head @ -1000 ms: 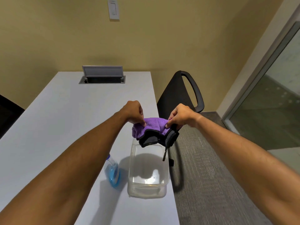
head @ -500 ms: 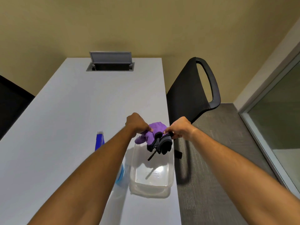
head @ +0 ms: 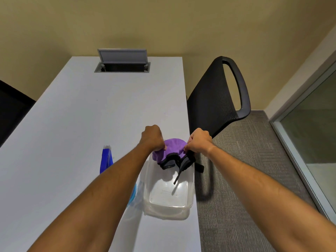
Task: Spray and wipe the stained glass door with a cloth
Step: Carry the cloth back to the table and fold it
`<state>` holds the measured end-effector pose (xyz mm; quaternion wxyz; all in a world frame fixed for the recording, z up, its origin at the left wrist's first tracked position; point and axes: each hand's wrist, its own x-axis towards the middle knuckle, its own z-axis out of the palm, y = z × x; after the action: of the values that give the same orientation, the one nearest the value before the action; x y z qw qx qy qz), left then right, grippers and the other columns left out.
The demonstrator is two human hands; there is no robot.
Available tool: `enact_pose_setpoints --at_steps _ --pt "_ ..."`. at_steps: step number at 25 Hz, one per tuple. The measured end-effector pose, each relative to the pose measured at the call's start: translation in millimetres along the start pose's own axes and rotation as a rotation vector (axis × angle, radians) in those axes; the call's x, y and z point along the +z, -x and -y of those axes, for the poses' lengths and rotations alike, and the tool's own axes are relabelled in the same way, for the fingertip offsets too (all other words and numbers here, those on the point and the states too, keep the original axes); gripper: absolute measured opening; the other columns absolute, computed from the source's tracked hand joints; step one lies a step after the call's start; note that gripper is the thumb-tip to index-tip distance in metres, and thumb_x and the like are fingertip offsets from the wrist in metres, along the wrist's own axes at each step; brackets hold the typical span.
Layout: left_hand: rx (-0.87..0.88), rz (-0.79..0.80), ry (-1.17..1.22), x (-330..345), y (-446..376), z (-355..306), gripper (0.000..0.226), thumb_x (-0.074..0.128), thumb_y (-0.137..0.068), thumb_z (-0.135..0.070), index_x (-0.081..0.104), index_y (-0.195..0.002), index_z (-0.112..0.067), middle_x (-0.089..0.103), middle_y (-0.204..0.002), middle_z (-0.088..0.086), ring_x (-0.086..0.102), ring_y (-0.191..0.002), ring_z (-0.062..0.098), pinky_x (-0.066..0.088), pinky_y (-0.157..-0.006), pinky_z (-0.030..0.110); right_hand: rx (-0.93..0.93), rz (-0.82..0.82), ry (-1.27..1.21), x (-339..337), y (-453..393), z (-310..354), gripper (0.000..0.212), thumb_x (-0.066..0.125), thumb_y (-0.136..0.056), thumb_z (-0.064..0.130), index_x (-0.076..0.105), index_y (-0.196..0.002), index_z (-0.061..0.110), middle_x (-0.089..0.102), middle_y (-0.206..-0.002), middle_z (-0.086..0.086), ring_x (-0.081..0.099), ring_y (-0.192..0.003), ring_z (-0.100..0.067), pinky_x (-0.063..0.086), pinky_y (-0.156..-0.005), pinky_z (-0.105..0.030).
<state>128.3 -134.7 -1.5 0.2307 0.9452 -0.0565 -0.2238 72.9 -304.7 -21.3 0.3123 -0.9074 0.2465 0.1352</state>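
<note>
We note both the left hand (head: 152, 138) and right hand (head: 199, 141) pinch the purple cloth (head: 172, 148) above the clear tub (head: 168, 190) at the desk (head: 72, 124) edge; its dangling black strap could snag the tub off.

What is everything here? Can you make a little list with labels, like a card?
left hand: pinching the purple cloth
right hand: pinching the cloth's other side
cloth: held above the clear plastic tub, black trim hanging down
spray bottle: blue, on the white table, left of the tub, partly hidden by the left arm
tub: looks empty
chair: black, right of the table
glass door: far right
</note>
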Motion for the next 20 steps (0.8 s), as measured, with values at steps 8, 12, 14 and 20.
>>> enact_pose_setpoints --at_steps 8,12,14,20 --pt "0.214 0.003 -0.377 11.7 -4.9 15.4 0.028 0.082 -0.077 -0.016 0.070 -0.099 -0.005 0.065 -0.104 0.017 0.066 -0.091 0.033 0.059 -0.082 0.041 -0.288 -0.108 0.546 22.3 9.8 8.4 0.013 0.066 -0.085 0.011 0.068 -0.098 0.011 0.067 -0.092 -0.010 0.065 -0.084 -0.030 0.052 -0.067 -0.038" --pt "0.267 0.005 -0.444 12.4 -8.0 19.6 0.025 0.079 -0.079 -0.017 0.072 -0.101 -0.007 0.064 -0.104 0.017 0.065 -0.089 0.032 0.058 -0.078 0.038 -0.376 -0.126 0.687 28.8 9.6 7.2 0.012 0.057 -0.092 0.004 0.065 -0.099 0.007 0.065 -0.093 -0.012 0.061 -0.082 -0.028 0.044 -0.063 -0.036" --pt "0.287 -0.005 -0.466 13.7 -8.8 21.6 0.024 0.077 -0.080 -0.017 0.072 -0.102 -0.008 0.063 -0.104 0.017 0.065 -0.089 0.032 0.056 -0.075 0.037 -0.396 -0.133 0.706 32.5 8.5 4.5 0.012 0.055 -0.096 0.009 0.066 -0.102 0.007 0.065 -0.094 -0.012 0.060 -0.087 -0.026 0.050 -0.068 -0.036" --pt "0.307 -0.004 -0.442 18.3 -14.9 27.9 0.029 0.081 -0.079 -0.021 0.072 -0.104 -0.010 0.066 -0.106 0.015 0.066 -0.092 0.030 0.056 -0.080 0.037 -0.413 -0.164 0.692 41.5 4.5 -5.2 0.011 0.055 -0.097 0.010 0.065 -0.100 0.008 0.065 -0.093 -0.009 0.058 -0.092 -0.024 0.051 -0.072 -0.035"
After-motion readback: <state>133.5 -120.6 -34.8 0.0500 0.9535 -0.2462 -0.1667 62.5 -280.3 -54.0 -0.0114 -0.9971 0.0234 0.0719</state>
